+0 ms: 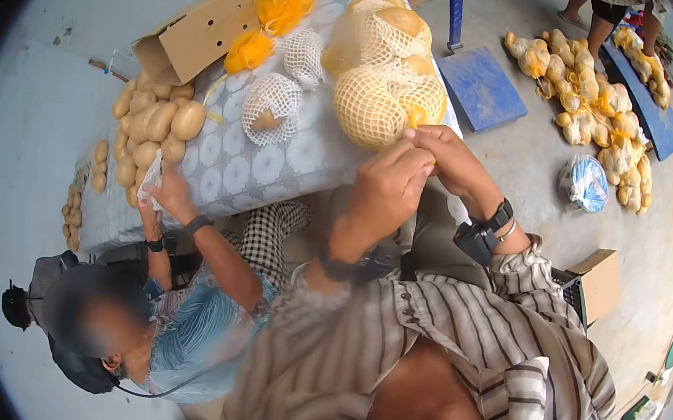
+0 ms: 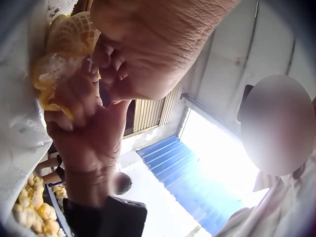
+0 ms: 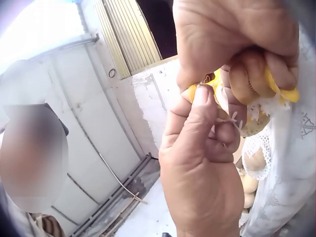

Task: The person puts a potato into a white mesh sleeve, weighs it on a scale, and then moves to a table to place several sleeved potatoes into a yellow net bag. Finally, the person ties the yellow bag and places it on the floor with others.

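Yellow net (image 1: 416,118) pokes out at the near end of a big bundle (image 1: 365,105), close to the near right corner of the tabletop (image 1: 310,153). The bundle is fruit in white mesh. I see the left hand (image 1: 389,181) and the right hand (image 1: 451,163) meet there, each with curled fingers pinching a bit of yellow net. I think the step in hand is working the net's end. That seems to call for a tight pinch from both hands and small, slow pulls. I can't tell if there is a knot, as the fingers hide that bit.

Two white sleeves (image 1: 272,108) sit just left of the bundle, so they could get bumped. More yellow nets (image 1: 283,6) lie toward the far edge, by a box (image 1: 208,29). Loose fruit (image 1: 145,126) is piled at the left side, where another person (image 1: 207,328) holds a white net, well apart from these hands. Past the right edge, a blue board (image 1: 483,90) and bagged fruit (image 1: 582,93) lie on the floor. To me, nothing blocks the two hands.
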{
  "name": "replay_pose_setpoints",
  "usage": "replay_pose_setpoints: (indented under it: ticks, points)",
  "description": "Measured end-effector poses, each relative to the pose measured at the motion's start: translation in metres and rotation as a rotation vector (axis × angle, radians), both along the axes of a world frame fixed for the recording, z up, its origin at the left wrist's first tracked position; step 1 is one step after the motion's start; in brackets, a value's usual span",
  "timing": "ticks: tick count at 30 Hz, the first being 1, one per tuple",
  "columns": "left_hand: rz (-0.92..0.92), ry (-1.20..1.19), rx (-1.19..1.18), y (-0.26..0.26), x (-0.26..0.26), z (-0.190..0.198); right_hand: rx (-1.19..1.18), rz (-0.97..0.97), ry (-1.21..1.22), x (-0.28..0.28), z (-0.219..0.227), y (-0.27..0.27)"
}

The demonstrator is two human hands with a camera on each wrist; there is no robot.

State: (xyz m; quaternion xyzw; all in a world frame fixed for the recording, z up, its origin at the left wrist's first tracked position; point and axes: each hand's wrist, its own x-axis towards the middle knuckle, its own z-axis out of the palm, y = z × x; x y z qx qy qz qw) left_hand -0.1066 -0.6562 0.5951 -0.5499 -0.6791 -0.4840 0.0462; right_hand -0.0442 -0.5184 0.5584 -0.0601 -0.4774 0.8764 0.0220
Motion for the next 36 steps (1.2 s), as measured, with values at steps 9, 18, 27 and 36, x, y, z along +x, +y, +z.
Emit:
replay_pose_setpoints:
  ticks: [9, 18, 27, 36]
  points:
    - [-0.019, -0.045, 0.050, 0.012, 0.016, 0.001, -0.100, -0.237, 0.085, 0.015, 0.013, 0.003]
    - [-0.216, -0.016, 0.117, 0.047, 0.027, 0.013, 0.003, -0.665, 0.339, 0.077, 0.059, 0.056]
    - [-0.427, 0.154, 0.366, 0.101, 0.070, 0.047, 0.449, -1.594, 0.236, 0.150, 0.092, 0.048]
    - [-0.518, -0.322, 0.089, 0.134, 0.107, -0.016, 0.127, -0.953, 0.081, 0.173, 0.057, 0.065]
